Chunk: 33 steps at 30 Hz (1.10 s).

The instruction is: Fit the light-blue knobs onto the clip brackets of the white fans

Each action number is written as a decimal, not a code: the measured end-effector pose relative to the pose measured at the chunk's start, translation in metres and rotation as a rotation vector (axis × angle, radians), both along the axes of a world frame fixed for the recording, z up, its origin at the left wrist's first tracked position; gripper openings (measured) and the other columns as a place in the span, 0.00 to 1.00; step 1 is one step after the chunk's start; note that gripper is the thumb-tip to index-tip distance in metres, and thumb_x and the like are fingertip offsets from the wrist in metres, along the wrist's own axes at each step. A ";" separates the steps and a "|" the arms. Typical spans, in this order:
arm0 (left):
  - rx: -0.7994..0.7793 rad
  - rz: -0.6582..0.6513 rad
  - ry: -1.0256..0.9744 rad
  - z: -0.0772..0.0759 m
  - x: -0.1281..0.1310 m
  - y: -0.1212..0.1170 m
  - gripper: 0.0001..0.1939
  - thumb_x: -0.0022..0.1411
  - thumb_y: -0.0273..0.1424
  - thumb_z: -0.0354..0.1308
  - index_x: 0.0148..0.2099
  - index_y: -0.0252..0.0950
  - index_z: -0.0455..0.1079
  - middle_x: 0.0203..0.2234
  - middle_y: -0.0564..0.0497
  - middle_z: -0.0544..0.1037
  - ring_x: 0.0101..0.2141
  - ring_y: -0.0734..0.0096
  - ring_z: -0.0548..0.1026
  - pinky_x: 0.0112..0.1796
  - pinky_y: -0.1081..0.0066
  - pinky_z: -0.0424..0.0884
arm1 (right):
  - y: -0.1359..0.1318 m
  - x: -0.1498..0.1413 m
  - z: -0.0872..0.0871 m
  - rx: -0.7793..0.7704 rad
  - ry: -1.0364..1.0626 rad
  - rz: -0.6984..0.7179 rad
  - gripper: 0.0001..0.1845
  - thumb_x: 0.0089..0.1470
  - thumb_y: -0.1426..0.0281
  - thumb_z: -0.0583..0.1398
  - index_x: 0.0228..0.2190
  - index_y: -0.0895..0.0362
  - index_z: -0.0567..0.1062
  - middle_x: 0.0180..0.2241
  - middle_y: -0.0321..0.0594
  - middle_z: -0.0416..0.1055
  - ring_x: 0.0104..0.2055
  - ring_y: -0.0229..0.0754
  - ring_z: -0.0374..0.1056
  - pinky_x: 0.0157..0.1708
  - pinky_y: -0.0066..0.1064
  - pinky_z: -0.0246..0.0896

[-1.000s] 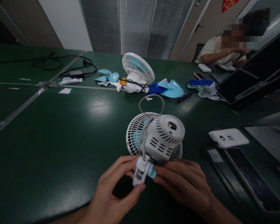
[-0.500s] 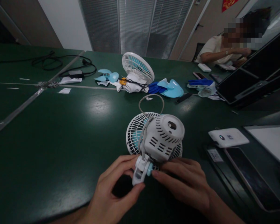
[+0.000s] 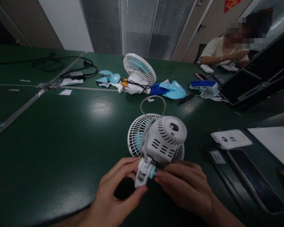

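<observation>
My left hand [image 3: 109, 196] holding the white clip [image 3: 140, 182], right hand [image 3: 186, 186] pinching the blue knob [image 3: 152, 172] at its three o'clock.

Motor housing [image 3: 165, 138] masking much of the grille [image 3: 137, 130], black box [image 3: 253, 67] sliced by the right edge, label [image 3: 217, 157] print unreadably small!

The scene is viewed from the head of the person at work, above the near edge of the table [image 3: 61, 142]. The camera is faced forward and tipped down. The left hand [image 3: 106, 195] and right hand [image 3: 186, 186] are seen from above and behind, close to the lens; the fan [image 3: 165, 142] is framed just beyond them. Farther off, blinds [image 3: 104, 28] are taken in at the top and a co-worker [image 3: 216, 50] at upper right.
</observation>
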State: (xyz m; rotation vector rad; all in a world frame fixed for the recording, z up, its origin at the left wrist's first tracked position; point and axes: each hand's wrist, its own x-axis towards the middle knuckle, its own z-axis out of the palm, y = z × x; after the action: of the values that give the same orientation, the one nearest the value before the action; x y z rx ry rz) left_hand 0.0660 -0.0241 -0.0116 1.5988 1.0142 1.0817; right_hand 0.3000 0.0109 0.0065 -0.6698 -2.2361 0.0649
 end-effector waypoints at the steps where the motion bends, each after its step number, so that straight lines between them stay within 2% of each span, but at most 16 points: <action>1: 0.000 0.004 -0.003 0.000 0.000 0.000 0.25 0.64 0.22 0.63 0.59 0.49 0.71 0.53 0.48 0.76 0.46 0.66 0.79 0.41 0.71 0.80 | 0.001 0.004 -0.001 0.016 -0.020 0.030 0.10 0.62 0.78 0.61 0.45 0.60 0.78 0.32 0.37 0.78 0.30 0.34 0.75 0.30 0.26 0.70; 4: 0.007 0.017 -0.006 -0.001 0.000 -0.001 0.24 0.63 0.22 0.64 0.59 0.47 0.71 0.53 0.47 0.76 0.45 0.65 0.79 0.41 0.70 0.80 | 0.005 0.012 -0.001 0.018 -0.086 0.083 0.14 0.62 0.78 0.60 0.48 0.58 0.78 0.35 0.38 0.78 0.32 0.35 0.76 0.31 0.26 0.71; 6: 0.007 0.018 -0.010 -0.001 0.000 -0.002 0.24 0.63 0.22 0.64 0.59 0.47 0.72 0.52 0.47 0.76 0.45 0.65 0.79 0.41 0.71 0.80 | 0.005 0.011 0.000 0.008 -0.091 0.069 0.13 0.62 0.76 0.61 0.48 0.58 0.77 0.34 0.37 0.79 0.32 0.35 0.76 0.30 0.25 0.71; 9: -0.001 0.004 -0.015 -0.001 0.000 -0.002 0.25 0.63 0.22 0.64 0.59 0.48 0.71 0.53 0.49 0.76 0.46 0.67 0.79 0.42 0.72 0.80 | 0.003 0.003 0.003 0.011 -0.048 0.001 0.09 0.61 0.73 0.65 0.44 0.60 0.78 0.31 0.35 0.79 0.29 0.33 0.76 0.29 0.24 0.71; 12: -0.006 0.003 -0.010 -0.002 0.001 -0.001 0.26 0.63 0.21 0.63 0.60 0.49 0.70 0.53 0.49 0.76 0.46 0.67 0.79 0.42 0.71 0.80 | 0.000 -0.007 0.004 -0.012 -0.005 -0.058 0.02 0.63 0.73 0.63 0.38 0.59 0.77 0.28 0.35 0.79 0.27 0.32 0.75 0.30 0.24 0.71; 17: 0.000 0.012 0.002 0.000 0.001 -0.001 0.25 0.63 0.22 0.64 0.59 0.49 0.71 0.53 0.49 0.76 0.46 0.67 0.79 0.42 0.72 0.80 | 0.000 -0.008 0.002 -0.028 0.009 -0.058 0.00 0.62 0.75 0.63 0.37 0.60 0.76 0.28 0.36 0.78 0.27 0.33 0.74 0.30 0.24 0.70; 22: -0.001 0.016 -0.009 0.002 0.000 0.000 0.24 0.63 0.22 0.64 0.58 0.48 0.72 0.52 0.49 0.76 0.45 0.67 0.79 0.41 0.72 0.80 | 0.003 0.008 -0.003 0.030 -0.054 0.042 0.12 0.62 0.77 0.61 0.47 0.58 0.77 0.32 0.36 0.78 0.29 0.33 0.74 0.29 0.26 0.69; 26: 0.001 0.012 -0.002 0.001 0.000 0.000 0.24 0.64 0.22 0.63 0.59 0.49 0.71 0.52 0.49 0.76 0.45 0.67 0.79 0.41 0.71 0.80 | 0.006 0.016 -0.002 0.055 -0.131 0.087 0.14 0.63 0.78 0.58 0.48 0.59 0.78 0.36 0.40 0.78 0.33 0.36 0.76 0.32 0.28 0.71; 29: -0.003 0.011 0.007 0.001 0.000 0.000 0.24 0.64 0.22 0.63 0.59 0.49 0.71 0.53 0.50 0.75 0.45 0.68 0.79 0.41 0.72 0.79 | 0.005 0.012 0.000 0.040 -0.098 0.086 0.12 0.63 0.78 0.61 0.47 0.62 0.78 0.35 0.40 0.78 0.33 0.36 0.76 0.30 0.28 0.70; 33: 0.002 0.004 0.010 -0.001 0.000 0.000 0.26 0.63 0.21 0.63 0.59 0.51 0.70 0.53 0.51 0.75 0.45 0.69 0.79 0.42 0.73 0.79 | 0.001 0.000 0.001 0.028 -0.018 -0.014 0.05 0.60 0.76 0.65 0.39 0.63 0.79 0.30 0.36 0.78 0.29 0.33 0.74 0.30 0.25 0.69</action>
State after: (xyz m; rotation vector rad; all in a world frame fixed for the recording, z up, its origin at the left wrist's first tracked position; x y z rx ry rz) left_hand 0.0660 -0.0241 -0.0124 1.6059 1.0241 1.0781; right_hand 0.2998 0.0114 0.0075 -0.6727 -2.2454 0.0204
